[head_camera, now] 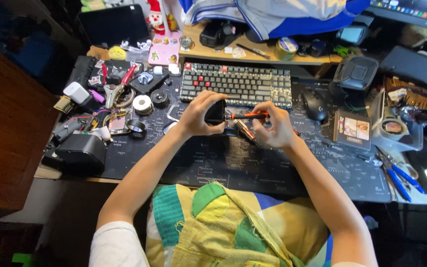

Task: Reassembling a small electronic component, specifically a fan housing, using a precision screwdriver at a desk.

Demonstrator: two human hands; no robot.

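Near the desk mat's [273, 173] middle, just in front of the keyboard [236, 84], the left hand [198, 116] grips a small black box [215, 112], fingers wrapped over its top. Beside it, the right hand [273, 127] pinches an orange-handled screwdriver [247, 115] held level, its tip touching the box. A mouse [315, 105] sits to the right; tape rolls [142, 104] and pliers [116, 88] crowd the mat's left edge, blue-handled cutters [400, 180] its right corner.
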